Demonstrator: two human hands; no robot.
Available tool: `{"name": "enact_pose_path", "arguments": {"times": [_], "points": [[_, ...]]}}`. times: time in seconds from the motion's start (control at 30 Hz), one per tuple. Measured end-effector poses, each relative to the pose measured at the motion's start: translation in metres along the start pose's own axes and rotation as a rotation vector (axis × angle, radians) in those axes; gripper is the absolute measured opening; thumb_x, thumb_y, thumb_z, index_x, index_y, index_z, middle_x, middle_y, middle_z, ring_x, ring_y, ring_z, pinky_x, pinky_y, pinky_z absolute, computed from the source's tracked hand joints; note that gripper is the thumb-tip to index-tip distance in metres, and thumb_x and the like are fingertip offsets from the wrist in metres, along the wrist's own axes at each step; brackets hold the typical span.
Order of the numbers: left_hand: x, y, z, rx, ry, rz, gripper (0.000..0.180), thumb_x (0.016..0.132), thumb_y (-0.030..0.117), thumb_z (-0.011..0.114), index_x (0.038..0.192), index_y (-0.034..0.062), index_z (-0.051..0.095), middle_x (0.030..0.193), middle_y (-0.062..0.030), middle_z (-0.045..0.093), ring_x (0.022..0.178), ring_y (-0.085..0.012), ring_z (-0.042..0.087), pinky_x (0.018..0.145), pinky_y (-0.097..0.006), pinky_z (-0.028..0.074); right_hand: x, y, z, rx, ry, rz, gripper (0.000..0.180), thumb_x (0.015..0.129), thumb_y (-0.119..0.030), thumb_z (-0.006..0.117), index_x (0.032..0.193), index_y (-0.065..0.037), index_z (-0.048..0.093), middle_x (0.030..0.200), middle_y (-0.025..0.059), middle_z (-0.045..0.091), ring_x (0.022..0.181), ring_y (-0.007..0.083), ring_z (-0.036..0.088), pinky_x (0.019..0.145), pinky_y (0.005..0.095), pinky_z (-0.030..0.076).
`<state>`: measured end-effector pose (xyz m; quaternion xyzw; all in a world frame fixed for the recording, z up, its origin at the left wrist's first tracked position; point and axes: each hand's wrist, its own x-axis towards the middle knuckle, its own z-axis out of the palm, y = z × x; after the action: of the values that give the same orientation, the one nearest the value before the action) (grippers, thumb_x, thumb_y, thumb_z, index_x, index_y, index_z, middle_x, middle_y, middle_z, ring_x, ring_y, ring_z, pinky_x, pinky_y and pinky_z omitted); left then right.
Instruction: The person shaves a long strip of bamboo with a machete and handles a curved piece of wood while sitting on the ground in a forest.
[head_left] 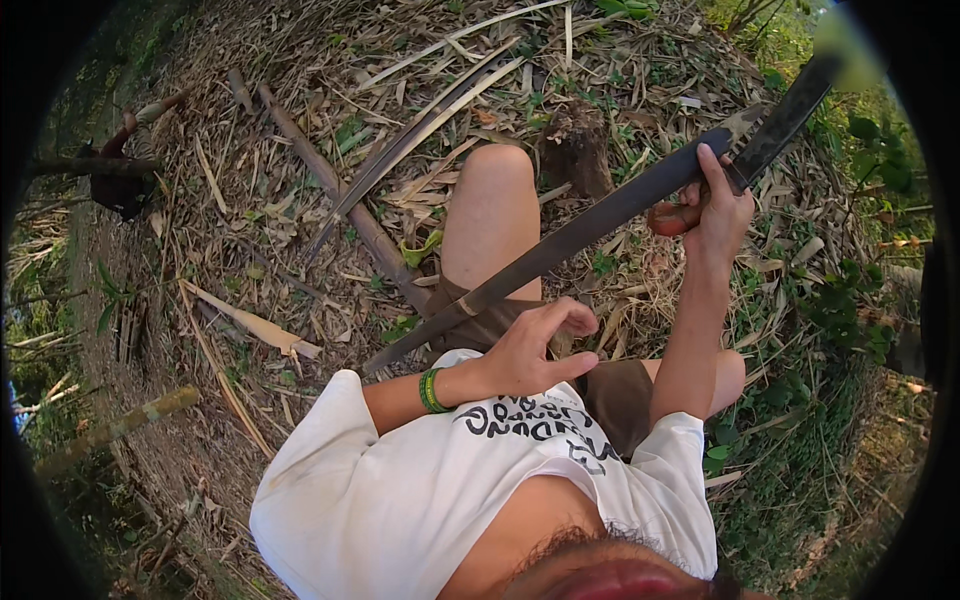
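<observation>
My right hand [715, 215] is closed on a machete, up and to the right of my lap. Its reddish-brown handle [668, 220] shows below my fingers, and the dark blade [790, 115] points to the upper right. My index finger reaches onto a long dark pole [590, 228], which slants down across my left thigh to the lower left. Pale, rough splits mark the pole's upper end, close to the blade. Over my lap, my left hand [548, 345] is open, thumb and curled fingers apart, holding nothing. A green band circles its wrist.
A tree stump [575, 150] stands beyond my left knee [490, 200]. Split strips [415, 130] lie across a brown pole [345, 200] on the leaf-littered ground. A pale sheath-like piece [255, 320] lies at left. Green plants [845, 310] grow at right.
</observation>
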<state>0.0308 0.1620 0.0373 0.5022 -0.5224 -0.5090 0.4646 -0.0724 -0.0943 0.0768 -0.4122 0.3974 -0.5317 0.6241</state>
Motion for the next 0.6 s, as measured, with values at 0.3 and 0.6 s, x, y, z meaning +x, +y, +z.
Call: {"name": "enact_pose_path", "arguments": {"times": [0.3,0.6], "points": [[0.014,-0.059,-0.026,-1.341,0.418,0.125,0.051,0.105,0.031,0.046,0.150,0.0090,0.038,0.157,-0.0091,0.038,0.151,-0.0237,0.027,0.124,-0.047,0.024,0.006,-0.024,0.040,0.046,-0.055,-0.080,0.021,0.087,-0.008,0.078,0.096,-0.001,0.061,0.071,0.0043,0.059,0.052,0.0120,0.054,0.048,0.0282,0.045],[0.065,0.042,-0.195,-0.467,0.622,0.925,0.054,0.096,0.054,0.059,0.128,0.0102,0.056,0.139,-0.0188,0.053,0.136,-0.0319,0.046,0.117,-0.054,0.034,0.021,0.025,0.079,0.481,0.001,0.335,0.018,0.088,-0.012,0.076,0.090,-0.004,0.060,0.074,0.0031,0.058,0.051,0.0106,0.048,0.045,0.0276,0.043]]}}
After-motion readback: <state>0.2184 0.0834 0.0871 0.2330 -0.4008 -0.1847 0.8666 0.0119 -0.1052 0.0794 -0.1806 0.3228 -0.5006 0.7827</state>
